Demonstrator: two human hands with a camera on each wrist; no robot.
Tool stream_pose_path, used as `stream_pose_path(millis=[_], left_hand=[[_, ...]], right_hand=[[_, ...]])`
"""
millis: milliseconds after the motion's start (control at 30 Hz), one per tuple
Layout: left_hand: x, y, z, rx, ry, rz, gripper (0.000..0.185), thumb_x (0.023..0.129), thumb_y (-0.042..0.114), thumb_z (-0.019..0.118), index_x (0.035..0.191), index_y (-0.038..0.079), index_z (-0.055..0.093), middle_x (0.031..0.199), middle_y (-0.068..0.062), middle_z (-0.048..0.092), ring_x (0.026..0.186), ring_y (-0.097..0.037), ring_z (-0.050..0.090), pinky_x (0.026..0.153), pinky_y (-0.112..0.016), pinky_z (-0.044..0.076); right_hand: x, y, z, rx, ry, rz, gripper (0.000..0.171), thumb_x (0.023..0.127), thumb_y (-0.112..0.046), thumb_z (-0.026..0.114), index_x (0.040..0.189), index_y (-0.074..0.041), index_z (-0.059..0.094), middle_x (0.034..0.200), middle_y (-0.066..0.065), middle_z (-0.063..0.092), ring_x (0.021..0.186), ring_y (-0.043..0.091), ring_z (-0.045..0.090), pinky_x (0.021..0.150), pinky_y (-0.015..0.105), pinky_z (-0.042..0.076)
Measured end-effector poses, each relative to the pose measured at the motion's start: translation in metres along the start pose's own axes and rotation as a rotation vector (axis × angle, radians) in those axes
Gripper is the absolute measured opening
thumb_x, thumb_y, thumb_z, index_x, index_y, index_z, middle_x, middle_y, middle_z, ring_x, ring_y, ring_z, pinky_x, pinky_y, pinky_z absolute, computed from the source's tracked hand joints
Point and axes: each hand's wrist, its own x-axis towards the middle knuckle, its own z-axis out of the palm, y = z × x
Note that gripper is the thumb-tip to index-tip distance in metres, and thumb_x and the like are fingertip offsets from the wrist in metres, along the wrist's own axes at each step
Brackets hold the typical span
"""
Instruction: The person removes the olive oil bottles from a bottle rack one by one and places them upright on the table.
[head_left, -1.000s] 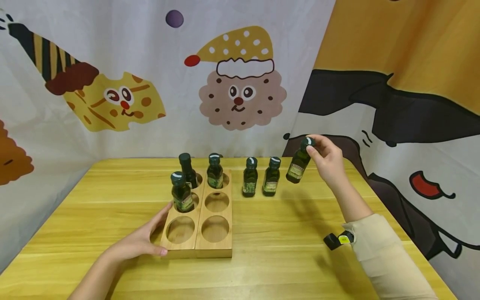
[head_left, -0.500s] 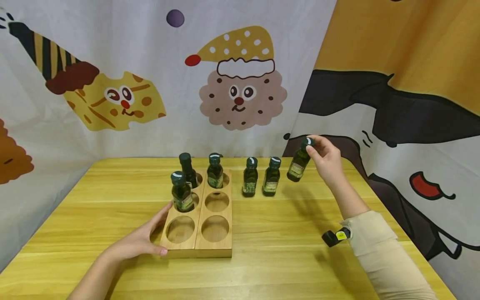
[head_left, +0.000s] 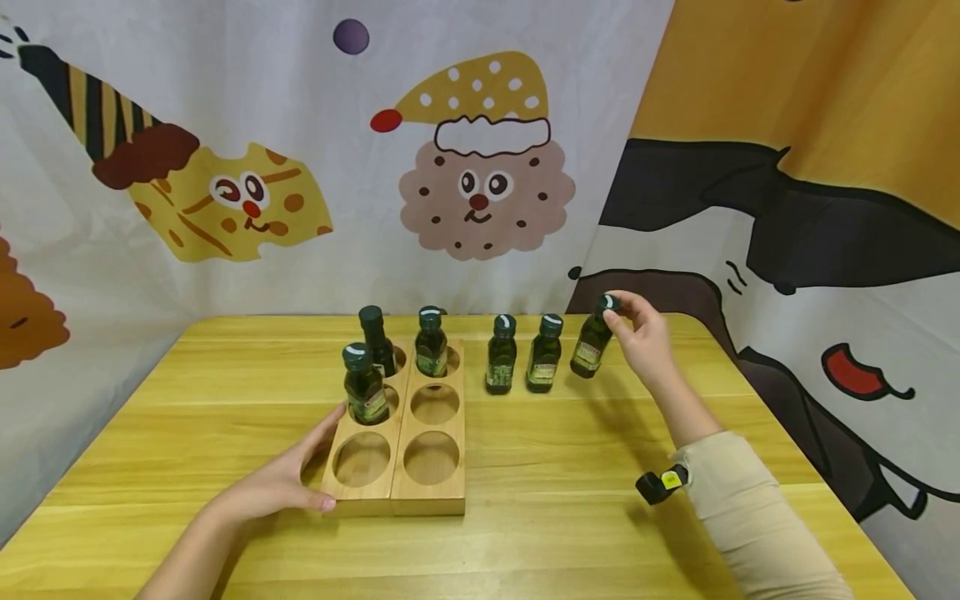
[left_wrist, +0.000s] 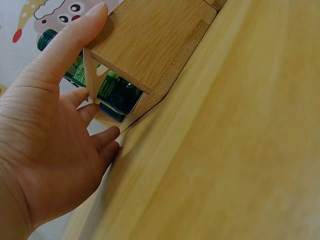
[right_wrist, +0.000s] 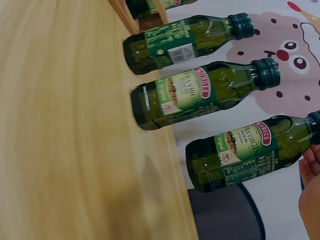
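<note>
So we've got our right hand (head_left: 639, 337) pinching the cap of a small dark green glass oil bottle (head_left: 590, 346), tilted, at the far right of the yellow wooden desk (head_left: 570, 492), just right of two matching upright bottles (head_left: 500, 357) (head_left: 542, 356). Can't tell if its base touches the desk. Our left hand (head_left: 273, 487) lies relaxed, thumb and fingers straight against the near left corner of the light wooden six-hole rack (head_left: 395, 492), which has three more bottles (head_left: 364, 387) in its far holes.
</note>
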Motion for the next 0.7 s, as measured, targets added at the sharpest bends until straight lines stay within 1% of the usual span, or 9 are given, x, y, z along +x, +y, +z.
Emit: stream_pose_path(millis=[133, 233, 367, 567, 700], left_hand=[[0.000, 0.001, 0.000, 0.003, 0.001, -0.003, 0.114, 0.075, 0.013, 0.081, 0.155, 0.018, -0.001, 0.153, -0.032, -0.001, 0.133, -0.058, 0.010, 0.102, -0.069, 0.009], [0.000, 0.001, 0.000, 0.001, 0.002, -0.001, 0.114, 0.075, 0.013, 0.081, 0.155, 0.017, 0.000, 0.154, -0.030, -0.002, 0.133, -0.058, 0.010, 0.102, -0.069, 0.009], [0.000, -0.001, 0.000, 0.001, 0.001, 0.001, 0.115, 0.075, 0.013, 0.081, 0.155, 0.017, 0.000, 0.155, -0.028, -0.002, 0.133, -0.057, 0.010, 0.102, -0.069, 0.009], [0.001, -0.003, 0.000, -0.009, -0.004, 0.006, 0.114, 0.076, 0.014, 0.081, 0.155, 0.020, 0.000, 0.156, -0.026, -0.003, 0.134, -0.057, 0.009, 0.101, -0.070, 0.008], [0.001, -0.002, 0.000, -0.006, -0.002, 0.006, 0.114, 0.076, 0.014, 0.081, 0.155, 0.019, 0.000, 0.156, -0.026, -0.003, 0.133, -0.057, 0.009, 0.101, -0.070, 0.008]], right_hand=[[-0.005, 0.000, 0.003, -0.013, 0.000, 0.019, 0.028, 0.093, 0.003, 0.057, 0.119, 0.015, 0.054, 0.108, 0.022, 0.059, 0.099, 0.012, 0.054, 0.079, 0.013, 0.046], [-0.008, 0.004, 0.005, -0.014, -0.002, 0.030, 0.028, 0.093, 0.004, 0.057, 0.118, 0.015, 0.054, 0.109, 0.026, 0.058, 0.098, 0.011, 0.054, 0.078, 0.012, 0.046], [-0.010, 0.009, 0.006, -0.043, -0.001, 0.024, 0.027, 0.093, 0.003, 0.058, 0.118, 0.014, 0.056, 0.108, 0.027, 0.059, 0.096, 0.011, 0.055, 0.078, 0.013, 0.045], [-0.015, 0.014, 0.008, -0.058, -0.006, 0.033, 0.027, 0.092, 0.003, 0.058, 0.118, 0.013, 0.057, 0.107, 0.026, 0.060, 0.097, 0.019, 0.055, 0.079, 0.014, 0.045], [-0.016, 0.017, 0.009, -0.059, -0.005, 0.034, 0.027, 0.093, 0.003, 0.058, 0.118, 0.013, 0.057, 0.108, 0.027, 0.060, 0.097, 0.020, 0.055, 0.078, 0.014, 0.046]])
